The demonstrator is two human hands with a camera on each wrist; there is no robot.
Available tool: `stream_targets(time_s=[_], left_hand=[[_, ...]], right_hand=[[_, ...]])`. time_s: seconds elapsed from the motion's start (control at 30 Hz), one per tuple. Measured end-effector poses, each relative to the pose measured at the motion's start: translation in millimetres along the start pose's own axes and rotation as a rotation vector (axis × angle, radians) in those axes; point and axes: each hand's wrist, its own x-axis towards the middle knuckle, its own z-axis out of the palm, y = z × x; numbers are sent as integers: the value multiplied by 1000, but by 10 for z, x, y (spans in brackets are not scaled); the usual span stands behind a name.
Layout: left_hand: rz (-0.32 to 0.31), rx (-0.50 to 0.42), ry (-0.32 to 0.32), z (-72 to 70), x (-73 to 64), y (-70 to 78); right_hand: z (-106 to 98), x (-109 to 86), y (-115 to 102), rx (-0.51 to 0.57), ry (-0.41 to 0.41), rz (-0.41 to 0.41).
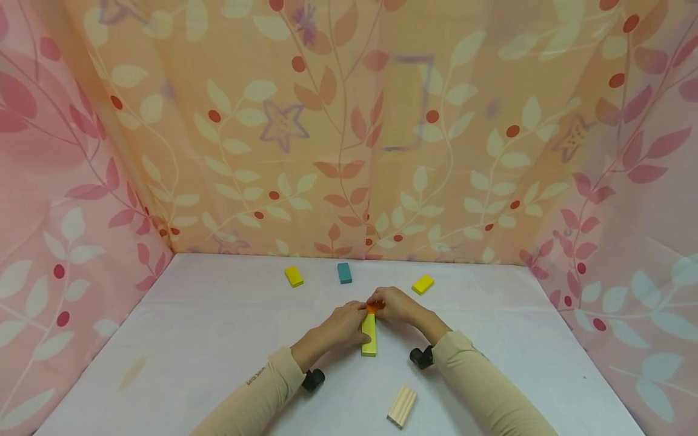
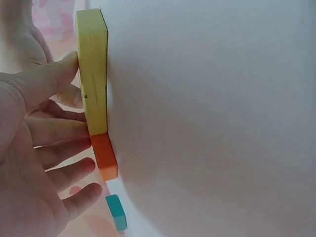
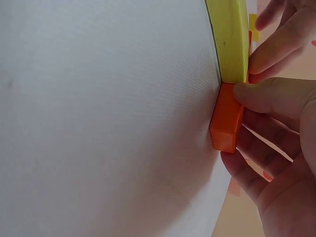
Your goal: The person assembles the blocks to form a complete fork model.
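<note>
A long yellow block (image 1: 369, 336) lies on the white table with orange (image 1: 376, 306) wood against its far end. Whether the orange is one piece or two, I cannot tell. My left hand (image 1: 345, 324) rests along the yellow block, thumb on its near part and fairly straight fingers by the joint. In the left wrist view, that thumb touches the yellow block (image 2: 94, 74), above an orange block (image 2: 104, 157). My right hand (image 1: 394, 304) pinches the orange end; the right wrist view shows its thumb on the orange block (image 3: 227, 118) and fingers behind.
Farther back lie a yellow block (image 1: 294, 276), a teal block (image 1: 345, 273) and another yellow block (image 1: 422, 284). A ridged plain wood block (image 1: 402, 406) lies nearer me. Patterned cloth (image 1: 349, 121) surrounds the table (image 1: 218, 339) at the back and sides.
</note>
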Motion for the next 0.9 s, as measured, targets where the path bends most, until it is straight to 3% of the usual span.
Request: stream_targets(time_s=[0.63, 0.9], left_hand=[[-12, -45, -15, 15, 12, -9], [-24, -61, -26, -16, 4, 0]], right_hand=[[14, -17, 4, 32, 7, 14], [7, -40, -11, 29, 12, 55]])
